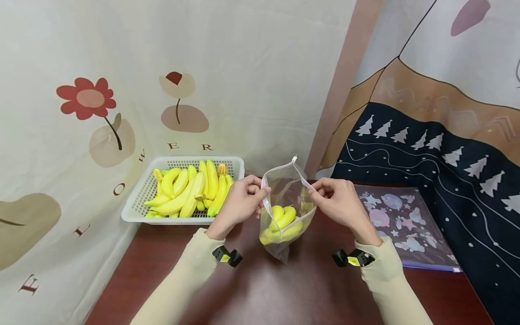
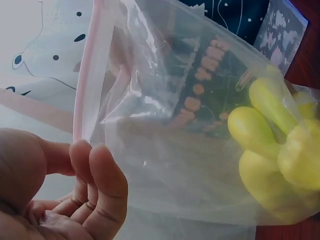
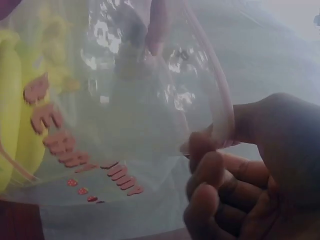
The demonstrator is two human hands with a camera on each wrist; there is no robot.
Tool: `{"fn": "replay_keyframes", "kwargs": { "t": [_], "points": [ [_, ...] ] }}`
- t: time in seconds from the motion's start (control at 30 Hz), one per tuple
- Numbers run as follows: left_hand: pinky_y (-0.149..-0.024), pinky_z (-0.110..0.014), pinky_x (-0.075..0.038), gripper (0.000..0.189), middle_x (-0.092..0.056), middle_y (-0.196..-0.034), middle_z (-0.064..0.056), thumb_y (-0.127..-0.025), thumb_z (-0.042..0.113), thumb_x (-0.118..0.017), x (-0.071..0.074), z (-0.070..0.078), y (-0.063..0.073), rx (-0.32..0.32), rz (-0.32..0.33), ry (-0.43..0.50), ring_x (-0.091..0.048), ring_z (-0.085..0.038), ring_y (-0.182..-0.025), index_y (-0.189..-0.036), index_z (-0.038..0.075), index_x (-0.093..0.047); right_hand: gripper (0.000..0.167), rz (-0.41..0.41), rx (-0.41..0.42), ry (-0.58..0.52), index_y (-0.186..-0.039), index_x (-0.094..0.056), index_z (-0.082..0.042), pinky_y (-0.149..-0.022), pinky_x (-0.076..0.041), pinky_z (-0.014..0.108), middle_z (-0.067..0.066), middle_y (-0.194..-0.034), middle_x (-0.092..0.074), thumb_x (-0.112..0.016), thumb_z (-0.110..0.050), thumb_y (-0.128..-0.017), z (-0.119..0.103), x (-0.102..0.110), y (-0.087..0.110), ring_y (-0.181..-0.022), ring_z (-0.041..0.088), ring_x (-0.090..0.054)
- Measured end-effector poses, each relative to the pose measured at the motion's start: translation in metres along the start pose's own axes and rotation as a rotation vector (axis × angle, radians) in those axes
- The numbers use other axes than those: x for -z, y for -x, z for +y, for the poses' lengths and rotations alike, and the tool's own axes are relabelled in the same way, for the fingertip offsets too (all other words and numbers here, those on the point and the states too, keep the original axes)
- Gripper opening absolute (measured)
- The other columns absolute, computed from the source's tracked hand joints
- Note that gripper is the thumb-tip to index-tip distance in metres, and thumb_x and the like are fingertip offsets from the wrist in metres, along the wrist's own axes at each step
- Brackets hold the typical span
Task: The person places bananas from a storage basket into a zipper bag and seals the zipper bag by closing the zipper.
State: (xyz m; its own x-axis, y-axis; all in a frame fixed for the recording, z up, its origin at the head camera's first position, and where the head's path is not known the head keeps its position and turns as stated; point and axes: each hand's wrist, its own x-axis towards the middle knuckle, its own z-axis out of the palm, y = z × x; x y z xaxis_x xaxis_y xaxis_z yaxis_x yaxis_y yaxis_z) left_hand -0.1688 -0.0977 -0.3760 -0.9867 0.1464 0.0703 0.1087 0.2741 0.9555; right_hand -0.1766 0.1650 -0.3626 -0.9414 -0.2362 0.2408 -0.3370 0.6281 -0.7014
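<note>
A clear zip bag [image 1: 280,187] with a pale zip rim hangs between both hands, its mouth spread wide. Inside at the bottom lies a bunch of yellow bananas [image 1: 284,219], also seen through the plastic in the left wrist view as bananas [image 2: 270,150]. My left hand [image 1: 245,198] pinches the rim at its left side between thumb and fingers. On the opposite side, my right hand [image 1: 337,198] pinches the rim the same way. Pink lettering [image 3: 60,140] on the bag shows in the right wrist view.
A white perforated basket [image 1: 130,203] holding several bananas [image 1: 188,187] stands at the back left of the dark red table [image 1: 280,298]. To the right lies a flat printed zip pouch [image 1: 406,221] with a purple edge. Printed cloth [image 1: 260,81] hangs behind.
</note>
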Motion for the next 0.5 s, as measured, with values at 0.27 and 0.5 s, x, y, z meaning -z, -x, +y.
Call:
{"fn": "replay_keyframes", "kwargs": {
  "t": [0.27,0.5],
  "points": [
    [-0.050,-0.039,-0.058,0.014,-0.059,-0.061,-0.007,-0.098,0.013,-0.068,0.0010,0.0000,0.0047,0.039,-0.052,0.032,-0.056,-0.015,-0.046,-0.106,0.003,-0.063,0.009,0.021,0.003,-0.020,-0.089,-0.076,-0.013,-0.050,-0.042,0.026,-0.001,-0.067,-0.065,-0.075,-0.022,-0.093,-0.0027,-0.0037,0.0015,-0.059,0.017,-0.055],
    [-0.050,-0.034,-0.057,0.014,-0.060,-0.063,-0.005,-0.099,0.015,-0.066,-0.0001,-0.0042,0.0045,0.049,-0.057,0.051,-0.057,-0.016,-0.048,-0.108,0.004,-0.064,0.010,0.012,0.003,-0.005,-0.091,-0.077,-0.012,-0.050,-0.044,0.026,0.000,-0.069,-0.065,-0.073,-0.021,-0.094,-0.0021,-0.0046,0.0010,-0.061,0.018,-0.055]
  ]
}}
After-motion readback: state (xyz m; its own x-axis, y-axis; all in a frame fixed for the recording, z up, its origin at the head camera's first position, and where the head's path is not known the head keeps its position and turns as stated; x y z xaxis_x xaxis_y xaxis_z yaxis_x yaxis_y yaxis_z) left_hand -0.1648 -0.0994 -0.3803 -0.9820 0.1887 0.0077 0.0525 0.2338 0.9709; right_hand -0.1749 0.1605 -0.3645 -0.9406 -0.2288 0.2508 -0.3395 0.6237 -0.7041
